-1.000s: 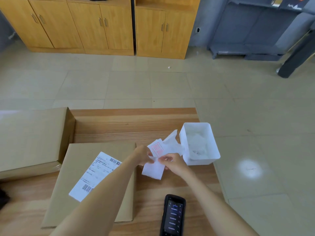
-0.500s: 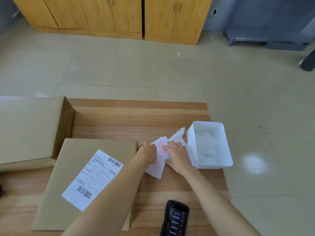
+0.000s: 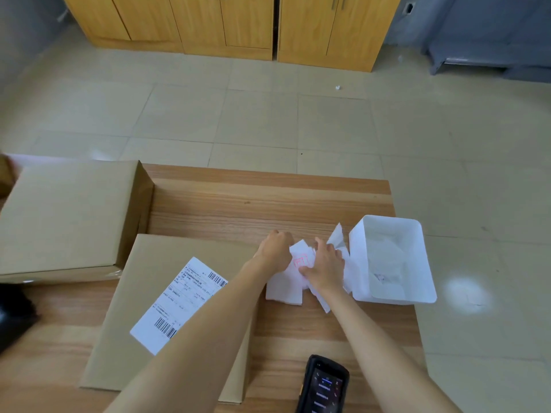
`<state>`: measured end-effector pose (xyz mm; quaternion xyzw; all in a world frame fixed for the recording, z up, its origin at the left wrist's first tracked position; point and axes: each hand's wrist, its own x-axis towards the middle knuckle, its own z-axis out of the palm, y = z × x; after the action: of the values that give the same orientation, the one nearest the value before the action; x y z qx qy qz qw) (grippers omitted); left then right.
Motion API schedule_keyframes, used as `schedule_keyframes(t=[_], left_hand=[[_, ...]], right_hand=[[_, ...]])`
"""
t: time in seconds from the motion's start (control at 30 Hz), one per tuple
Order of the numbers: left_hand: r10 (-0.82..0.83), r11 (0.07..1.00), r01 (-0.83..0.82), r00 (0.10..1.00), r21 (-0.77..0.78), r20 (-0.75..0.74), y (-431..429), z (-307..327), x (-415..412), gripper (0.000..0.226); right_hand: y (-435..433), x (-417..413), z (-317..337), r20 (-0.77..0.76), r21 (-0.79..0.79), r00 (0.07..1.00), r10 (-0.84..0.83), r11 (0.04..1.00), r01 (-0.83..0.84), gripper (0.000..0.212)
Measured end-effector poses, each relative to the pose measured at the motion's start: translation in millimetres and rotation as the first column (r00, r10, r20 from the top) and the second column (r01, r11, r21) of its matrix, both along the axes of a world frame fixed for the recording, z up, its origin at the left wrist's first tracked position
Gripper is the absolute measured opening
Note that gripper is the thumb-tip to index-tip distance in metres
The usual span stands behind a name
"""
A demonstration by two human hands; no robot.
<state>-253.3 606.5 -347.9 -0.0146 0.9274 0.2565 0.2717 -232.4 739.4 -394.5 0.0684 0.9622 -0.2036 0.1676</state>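
Wood table [image 3: 238, 210] is carrying, L to R: big cardboard box [image 3: 68, 216], flat labelled box [image 3: 167, 251], white papers [image 3: 283, 289], white bin [image 3: 387, 219] sitting at R edge; black handheld [image 3: 323, 386] lying at near edge.

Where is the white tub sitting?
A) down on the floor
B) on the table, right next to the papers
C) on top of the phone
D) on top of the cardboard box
B: the white plastic tub stands on the wooden table, just to the right of the white papers that lie under the right hand.
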Motion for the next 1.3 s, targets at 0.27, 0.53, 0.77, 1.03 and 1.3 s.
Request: schedule_keyframes(t=[0.27, 0.53, 0.77, 1.03, 1.3], left_hand=[[0.055, 0.996, -0.053, 0.998, 0.071, -0.021, -7.8, 4.7, 1.5, 0.039], [0.061, 0.994, -0.060, 0.998, 0.087, -0.005, -7.2, 5.6, 3.9, 0.039], [0.070, 0.992, -0.068, 0.997, 0.105, -0.015, -8.8, 8.8, 4.4, 0.038], [0.071, 0.992, -0.067, 0.997, 0.108, -0.029, -9.6, 21.6, 1.2, 0.037], [0.196, 0.951, -0.170, 0.977, 0.258, -0.079, -2.5, 63.4, -5.5, 0.064]], right_hand=[[0.2, -3.0, -1.3, 0.070, -0.255, 0.985, -0.156, 0.952, 0.169, 0.033], [-1.4, 3.8, -0.3, 0.170, -0.227, 0.985, -0.017, 0.972, 0.056, 0.055], [5.1, -3.6, 1.2, 0.152, -0.304, 0.984, -0.097, 0.942, 0.140, 0.016], [5.0, -8.5, 22.6, 0.106, -0.438, 0.974, -0.200, 0.870, 0.226, 0.035], [7.1, -10.8, 94.8, 0.189, -0.782, 0.922, -0.338, 0.516, 0.350, 0.018]])
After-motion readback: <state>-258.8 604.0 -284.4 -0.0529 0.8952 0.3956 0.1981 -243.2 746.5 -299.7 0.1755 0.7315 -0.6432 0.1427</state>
